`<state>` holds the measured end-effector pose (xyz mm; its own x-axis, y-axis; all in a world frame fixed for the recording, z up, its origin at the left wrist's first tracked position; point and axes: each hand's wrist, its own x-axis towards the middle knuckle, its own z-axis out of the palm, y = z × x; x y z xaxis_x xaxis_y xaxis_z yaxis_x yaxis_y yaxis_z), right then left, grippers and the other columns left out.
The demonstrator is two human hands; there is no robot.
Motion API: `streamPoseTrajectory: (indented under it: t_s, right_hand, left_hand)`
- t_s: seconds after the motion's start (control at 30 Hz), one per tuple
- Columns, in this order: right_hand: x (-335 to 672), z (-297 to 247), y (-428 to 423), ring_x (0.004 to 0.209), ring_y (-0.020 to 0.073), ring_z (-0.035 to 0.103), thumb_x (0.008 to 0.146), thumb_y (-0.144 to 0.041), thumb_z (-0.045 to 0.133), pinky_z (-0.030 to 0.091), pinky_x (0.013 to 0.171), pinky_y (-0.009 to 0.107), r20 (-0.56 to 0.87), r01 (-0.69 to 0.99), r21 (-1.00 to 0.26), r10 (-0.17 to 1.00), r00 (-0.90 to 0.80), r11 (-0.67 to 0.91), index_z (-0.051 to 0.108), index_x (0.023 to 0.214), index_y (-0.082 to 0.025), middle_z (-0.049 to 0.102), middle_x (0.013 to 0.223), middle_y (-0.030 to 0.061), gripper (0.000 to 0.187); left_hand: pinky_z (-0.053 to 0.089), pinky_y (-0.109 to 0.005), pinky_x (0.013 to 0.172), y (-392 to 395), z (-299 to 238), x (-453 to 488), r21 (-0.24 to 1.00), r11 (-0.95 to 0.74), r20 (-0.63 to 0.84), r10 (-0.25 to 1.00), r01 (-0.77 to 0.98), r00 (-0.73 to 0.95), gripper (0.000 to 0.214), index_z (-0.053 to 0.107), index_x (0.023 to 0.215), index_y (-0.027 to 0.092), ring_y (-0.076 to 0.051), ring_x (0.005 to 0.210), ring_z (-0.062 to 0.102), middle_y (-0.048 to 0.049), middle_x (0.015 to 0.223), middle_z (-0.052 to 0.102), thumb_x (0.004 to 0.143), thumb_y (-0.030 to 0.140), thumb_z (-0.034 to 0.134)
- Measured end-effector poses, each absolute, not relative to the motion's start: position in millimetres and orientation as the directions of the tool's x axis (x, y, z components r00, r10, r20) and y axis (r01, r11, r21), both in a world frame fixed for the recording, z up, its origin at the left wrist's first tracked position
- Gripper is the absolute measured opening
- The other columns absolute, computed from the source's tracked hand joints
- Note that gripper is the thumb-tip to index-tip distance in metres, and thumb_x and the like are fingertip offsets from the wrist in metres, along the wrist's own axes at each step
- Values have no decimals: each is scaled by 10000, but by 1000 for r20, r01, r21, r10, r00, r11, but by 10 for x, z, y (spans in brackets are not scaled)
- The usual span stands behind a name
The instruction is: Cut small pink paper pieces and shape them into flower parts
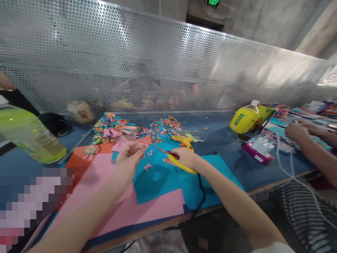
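Observation:
My right hand (184, 157) is closed around yellow-handled scissors (176, 160), whose blades point left toward my left hand. My left hand (129, 154) pinches a small pink paper piece (142, 143) at the blade tips. Both hands hover over a blue paper sheet (168, 182) and pink paper sheets (110, 200) lying on the table. A few pink cut scraps (147, 167) lie on the blue sheet.
A pile of colourful paper cuttings (137, 128) lies behind the hands, with a yellow glue gun (184, 141) beside it. A green bottle (28, 135) stands at left, a yellow bottle (246, 119) at right. Another person's arms (313, 144) rest at right. A perforated metal screen (168, 70) backs the table.

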<state>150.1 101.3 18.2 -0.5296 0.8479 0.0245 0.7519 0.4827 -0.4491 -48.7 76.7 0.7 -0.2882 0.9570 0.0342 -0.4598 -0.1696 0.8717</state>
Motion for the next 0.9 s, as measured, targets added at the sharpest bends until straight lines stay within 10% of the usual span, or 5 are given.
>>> streamPoseTrajectory:
  t_s: [0.23,0.5,0.9]
  right_hand:
    - [1481,137,1012,459,62,297,715,-541,496,204,433,208,87,724,-499,859,-505,476,390,557,-168,343,503,-46,419]
    - [1372,68,987,473,82,458,666,-410,602,371,408,200,105,316,-907,874,-474,280,475,779,-162,497,637,-20,301]
    - [1326,72,944,773,189,564,577,-290,690,462,698,314,198,214,-915,841,-503,343,487,764,-147,576,790,25,310]
  left_hand:
    - [453,-179,559,768,-30,-491,893,-163,52,963,-419,-265,365,612,800,181,-101,693,588,15,741,626,467,159,759]
    - [452,-195,522,680,-118,-368,959,-63,51,997,-275,-53,416,571,891,172,-111,654,584,3,770,600,517,210,747]
    - [421,-196,474,678,-192,-363,974,-60,74,995,-218,60,351,529,867,169,-64,502,541,17,750,605,570,189,715]
